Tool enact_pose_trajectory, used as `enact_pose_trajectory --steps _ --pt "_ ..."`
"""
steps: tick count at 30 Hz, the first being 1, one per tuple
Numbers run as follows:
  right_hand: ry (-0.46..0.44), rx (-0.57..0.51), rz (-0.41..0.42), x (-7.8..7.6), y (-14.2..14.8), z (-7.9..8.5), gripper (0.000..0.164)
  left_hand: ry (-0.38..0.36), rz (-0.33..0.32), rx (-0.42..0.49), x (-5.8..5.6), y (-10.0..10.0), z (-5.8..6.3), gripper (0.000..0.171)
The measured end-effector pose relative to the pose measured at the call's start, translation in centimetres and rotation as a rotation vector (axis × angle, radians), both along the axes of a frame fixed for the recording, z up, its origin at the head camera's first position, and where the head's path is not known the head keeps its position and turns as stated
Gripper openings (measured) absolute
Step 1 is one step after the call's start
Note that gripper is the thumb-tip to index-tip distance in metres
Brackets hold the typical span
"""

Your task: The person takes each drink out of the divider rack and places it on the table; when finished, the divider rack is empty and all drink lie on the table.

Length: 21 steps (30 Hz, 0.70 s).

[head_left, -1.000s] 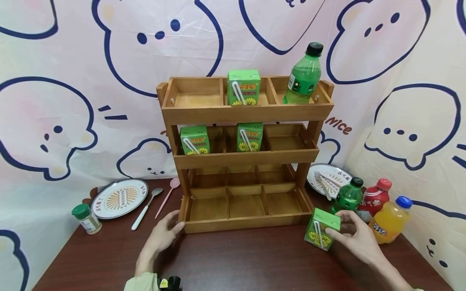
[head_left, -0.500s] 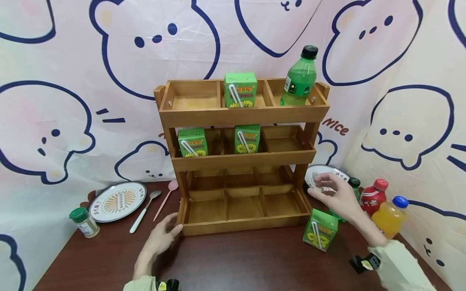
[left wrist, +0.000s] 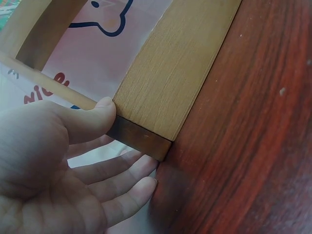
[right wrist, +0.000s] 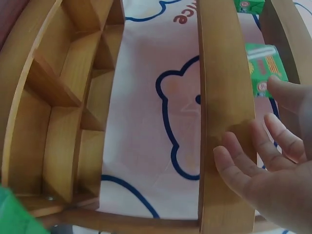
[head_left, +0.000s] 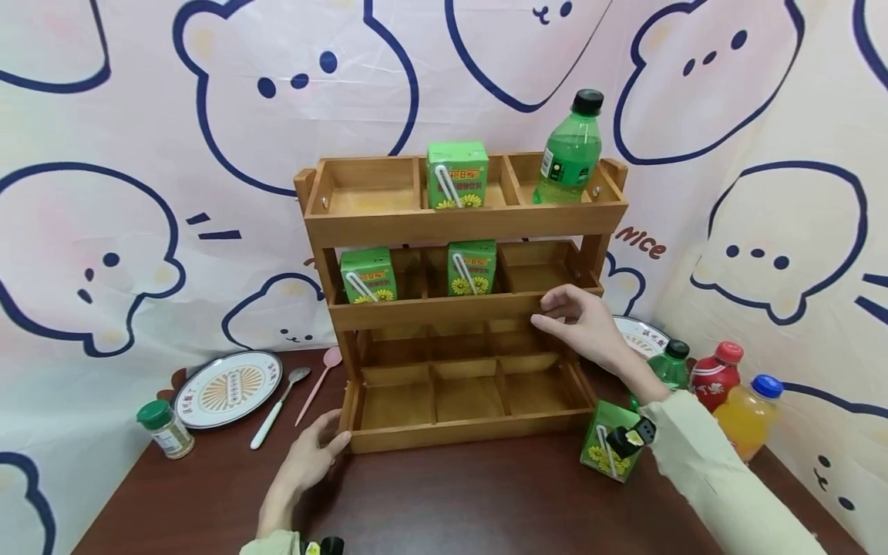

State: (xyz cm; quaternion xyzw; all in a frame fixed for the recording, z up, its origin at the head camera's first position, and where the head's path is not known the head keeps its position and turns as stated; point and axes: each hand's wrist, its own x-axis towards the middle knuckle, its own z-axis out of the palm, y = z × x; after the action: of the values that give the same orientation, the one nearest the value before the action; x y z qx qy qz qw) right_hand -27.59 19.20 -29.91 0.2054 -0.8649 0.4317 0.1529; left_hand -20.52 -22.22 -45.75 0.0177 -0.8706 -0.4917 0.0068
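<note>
So, left hand (head_left: 305, 456): fingers relaxed, thumb touching the rack (head_left: 472, 431)
Right hand (head_left: 587, 327): fingers loosely spread by the middle shelf (head_left: 444, 311)

The sleeves (head_left: 721, 470) are pale green; black wrist cameras (head_left: 633, 438) bear small yellow markings.

Rack (head_left: 472, 226), brown, wood-grained. Cartons (head_left: 458, 176), green, yellow-flowered. Bottles (head_left: 572, 154), green, red, orange. Plate (head_left: 227, 389), white, tan sunburst. My sleeves (head_left: 721, 462), pale green. Table (head_left: 451, 501), dark red-brown, streaked. Backdrop (head_left: 305, 123), pale, navy-outlined bears; lettering (head_left: 640, 242), reddish.

The wooden rack (head_left: 465, 225) looks smooth, the table (head_left: 479, 501) glossy.
</note>
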Motion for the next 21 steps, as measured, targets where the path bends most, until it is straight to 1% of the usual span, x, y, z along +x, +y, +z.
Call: enact_pose_trajectory --steps 6,11,15,18,21 --pt "0.026 0.051 -0.037 -0.7 -2.0 1.4 0.032 0.003 0.007 -0.015 0.0 -0.1 -0.2 0.047" --pt "0.048 0.039 -0.074 -1.3 -3.7 3.3 0.038 0.005 0.008 -0.019 0.2 -0.1 0.0 0.048" --pt "0.058 0.054 -0.074 -1.7 -5.4 4.7 0.041 0.002 0.006 -0.013 0.2 0.0 0.0 0.048" --pt "0.080 0.058 -0.095 -2.0 -6.7 5.1 0.043 -0.001 0.013 -0.009 0.1 0.0 0.0 0.047" --pt "0.101 0.041 -0.154 -2.4 -7.5 5.1 0.046 0.003 0.008 -0.004 0.0 0.2 0.0 0.047"
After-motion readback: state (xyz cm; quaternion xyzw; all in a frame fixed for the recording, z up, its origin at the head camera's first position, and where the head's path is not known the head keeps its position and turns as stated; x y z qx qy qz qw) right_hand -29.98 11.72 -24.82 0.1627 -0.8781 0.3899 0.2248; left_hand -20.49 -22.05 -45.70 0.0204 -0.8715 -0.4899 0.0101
